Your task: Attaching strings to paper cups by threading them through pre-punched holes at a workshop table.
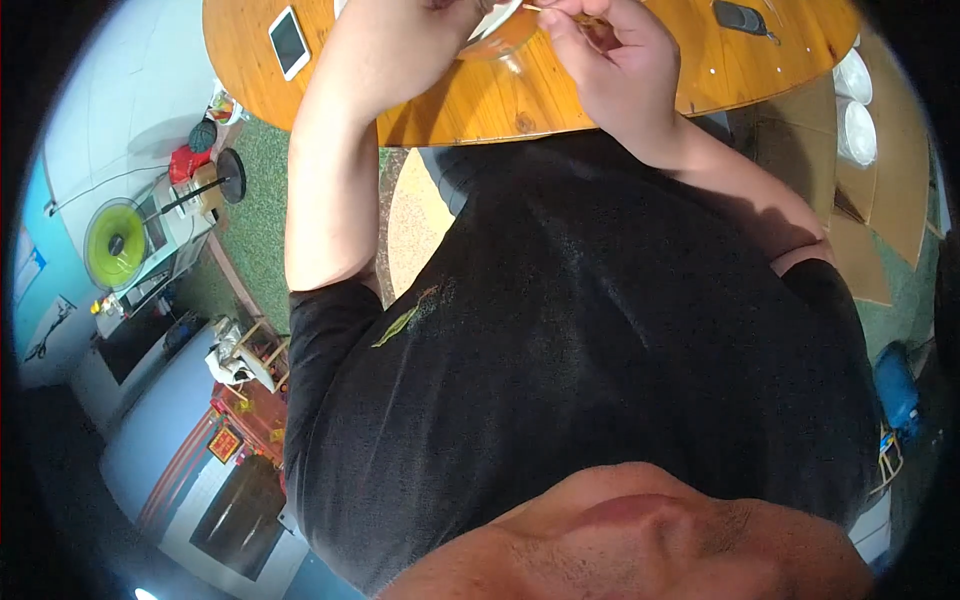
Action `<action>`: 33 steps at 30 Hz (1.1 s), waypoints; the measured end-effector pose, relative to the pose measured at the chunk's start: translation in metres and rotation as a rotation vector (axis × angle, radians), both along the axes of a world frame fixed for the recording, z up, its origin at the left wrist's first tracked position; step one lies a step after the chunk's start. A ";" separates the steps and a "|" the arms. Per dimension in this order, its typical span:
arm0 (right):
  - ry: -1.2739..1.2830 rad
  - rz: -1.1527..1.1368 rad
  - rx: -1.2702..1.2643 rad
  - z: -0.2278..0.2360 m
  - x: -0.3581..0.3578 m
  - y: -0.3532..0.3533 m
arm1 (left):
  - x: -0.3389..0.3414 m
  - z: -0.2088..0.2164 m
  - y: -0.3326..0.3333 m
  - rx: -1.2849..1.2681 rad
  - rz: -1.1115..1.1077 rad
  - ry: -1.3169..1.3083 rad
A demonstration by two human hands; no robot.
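At the top edge of the head view, my right hand [625, 65] is closed, thumb and finger pinched on a thin pale yellowish strip [534, 8]. What kind of thing the strip is, I cannot make out. My left hand [430, 35] is bent inward over the wooden table [520, 110], its fingers mostly cut off by the picture's edge. Between the two hands shows part of a white dish [497, 18], its contents out of sight.
A white phone [289, 43] lies on the table at the left. A dark device [740, 16] with a strap is at the right, near small white bits. White containers [855, 130] stand on cardboard [890, 200] at the far right. A green fan [117, 243] is at the left.
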State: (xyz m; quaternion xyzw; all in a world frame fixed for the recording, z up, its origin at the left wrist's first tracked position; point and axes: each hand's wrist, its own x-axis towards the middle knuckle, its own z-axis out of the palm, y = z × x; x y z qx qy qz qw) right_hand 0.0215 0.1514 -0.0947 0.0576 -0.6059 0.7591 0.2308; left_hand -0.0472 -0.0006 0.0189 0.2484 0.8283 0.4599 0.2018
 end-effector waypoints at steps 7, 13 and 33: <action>0.020 -0.033 0.073 0.009 -0.001 0.003 | 0.004 0.012 0.012 -0.215 0.013 0.207; -0.017 0.003 0.054 -0.003 -0.005 0.001 | 0.002 0.007 0.011 -0.215 0.058 0.117; -0.061 0.067 -0.104 0.003 -0.003 -0.004 | -0.004 0.006 0.010 -0.129 0.018 -0.102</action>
